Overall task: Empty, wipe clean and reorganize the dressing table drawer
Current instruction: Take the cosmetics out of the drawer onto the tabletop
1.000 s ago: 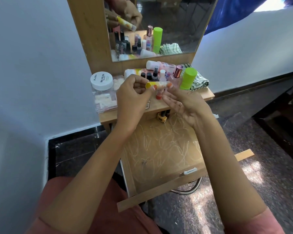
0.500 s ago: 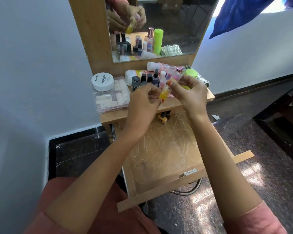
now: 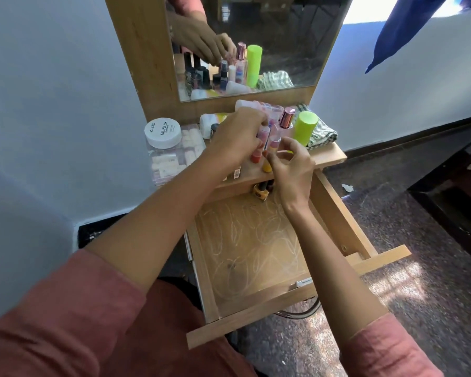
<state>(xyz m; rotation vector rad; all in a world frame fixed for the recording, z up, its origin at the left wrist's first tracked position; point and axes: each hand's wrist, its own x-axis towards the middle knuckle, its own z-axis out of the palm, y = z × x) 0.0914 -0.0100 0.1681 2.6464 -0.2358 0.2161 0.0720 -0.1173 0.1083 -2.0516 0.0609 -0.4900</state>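
Observation:
The wooden drawer (image 3: 335, 213) is pulled out, its scribbled bottom bare except for small bottles (image 3: 261, 189) at the very back. On the dressing table top (image 3: 328, 159) stand many cosmetics. My left hand (image 3: 235, 138) curls over a pink tube with a red base (image 3: 257, 156), gripping its upper part. Just to the right, my right hand (image 3: 292, 165) pinches a tube with a yellow base (image 3: 267, 165), which stands upright near the table's front edge. Bottles behind my left hand are partly hidden.
A clear jar with a white lid (image 3: 162, 131) stands at the left of the top. A lime green cylinder (image 3: 305, 127), a rose-capped bottle (image 3: 286, 118) and a checked cloth (image 3: 322, 134) are on the right. The mirror (image 3: 283, 36) rises behind. Dark floor lies to the right.
Both hands have lowered the yellow-based tube from mid-air onto the table top among the other bottles. My left hand has shifted onto the red-based tube.

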